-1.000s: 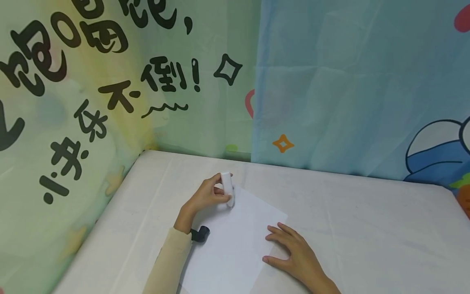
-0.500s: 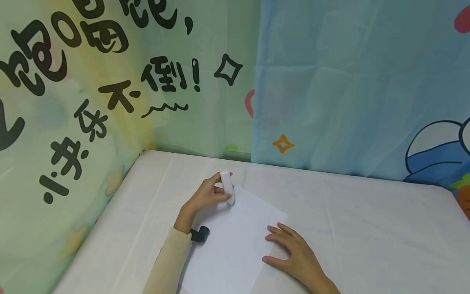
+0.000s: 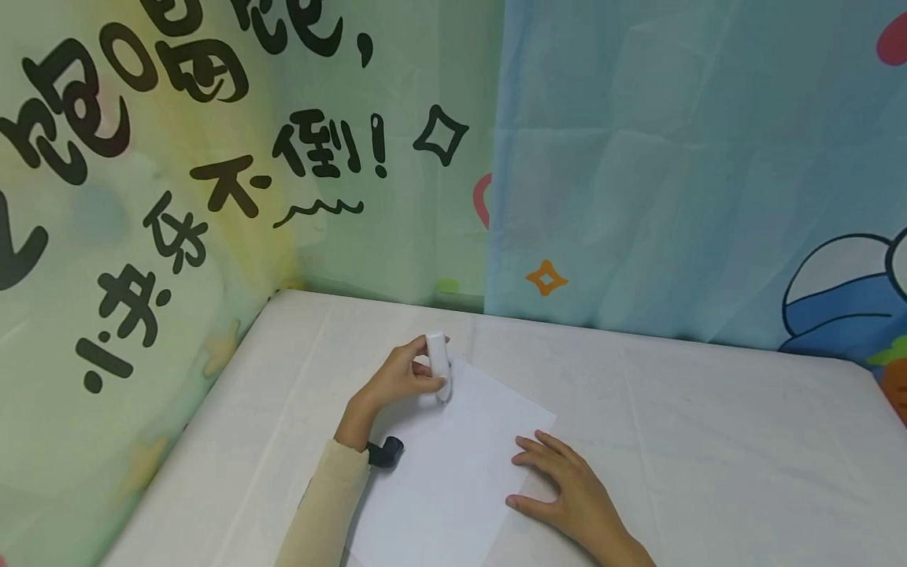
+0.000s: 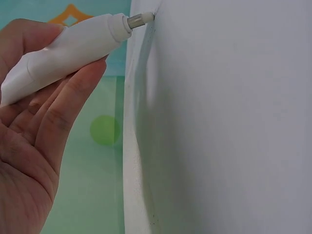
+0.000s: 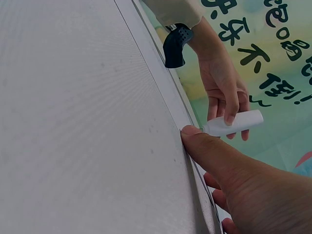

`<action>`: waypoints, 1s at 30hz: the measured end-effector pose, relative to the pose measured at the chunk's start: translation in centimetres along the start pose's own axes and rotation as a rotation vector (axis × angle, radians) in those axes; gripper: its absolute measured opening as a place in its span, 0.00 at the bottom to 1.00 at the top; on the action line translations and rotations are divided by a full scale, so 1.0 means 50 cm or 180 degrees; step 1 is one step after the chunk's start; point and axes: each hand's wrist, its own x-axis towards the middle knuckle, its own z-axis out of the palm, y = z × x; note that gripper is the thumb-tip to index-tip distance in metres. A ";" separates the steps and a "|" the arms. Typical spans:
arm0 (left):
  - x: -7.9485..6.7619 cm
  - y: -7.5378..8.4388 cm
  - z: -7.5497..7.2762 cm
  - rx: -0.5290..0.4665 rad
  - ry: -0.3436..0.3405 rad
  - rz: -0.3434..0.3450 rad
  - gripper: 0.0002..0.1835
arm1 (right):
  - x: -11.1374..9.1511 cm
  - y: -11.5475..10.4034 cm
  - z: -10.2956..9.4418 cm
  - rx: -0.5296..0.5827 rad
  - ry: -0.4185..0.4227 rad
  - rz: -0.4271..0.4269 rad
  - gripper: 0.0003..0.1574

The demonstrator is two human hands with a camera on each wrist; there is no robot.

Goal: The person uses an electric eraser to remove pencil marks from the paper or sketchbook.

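In the head view my left hand (image 3: 397, 376) grips a white electric eraser (image 3: 438, 366), holding it nearly upright over the far corner of a white sheet of paper (image 3: 439, 480). The left wrist view shows the tool's metal collet and small white eraser tip (image 4: 148, 17), which meets the paper among a few dark specks. Thumb and fingers curl round the barrel. My right hand (image 3: 567, 492) rests at the sheet's right edge, fingers spread and holding nothing. In the right wrist view, its thumb (image 5: 209, 151) lies on the paper.
The sheet lies on a white-covered table (image 3: 708, 457). A printed curtain (image 3: 340, 260) with dark lettering hangs on the left and behind, beside a blue one (image 3: 638, 197). A black wrist camera (image 3: 386, 452) juts from the left sleeve over the paper.
The electric eraser shifts very slightly away, then back toward me, at the paper's far corner. My right hand stays in place.
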 end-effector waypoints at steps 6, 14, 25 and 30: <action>-0.001 0.002 -0.001 0.0043 -0.0001 -0.0044 0.32 | 0.000 -0.001 0.000 -0.0002 -0.0042 0.0043 0.26; -0.002 0.002 -0.002 0.0073 -0.0041 -0.0059 0.32 | -0.001 0.001 0.001 -0.0028 -0.0019 0.0027 0.27; -0.003 0.000 -0.005 0.0013 -0.0086 -0.0024 0.32 | 0.000 0.001 0.001 0.0000 -0.0046 0.0056 0.26; -0.002 -0.002 -0.005 0.0022 -0.0073 -0.0050 0.32 | 0.001 -0.001 0.001 0.0015 -0.0064 0.0081 0.26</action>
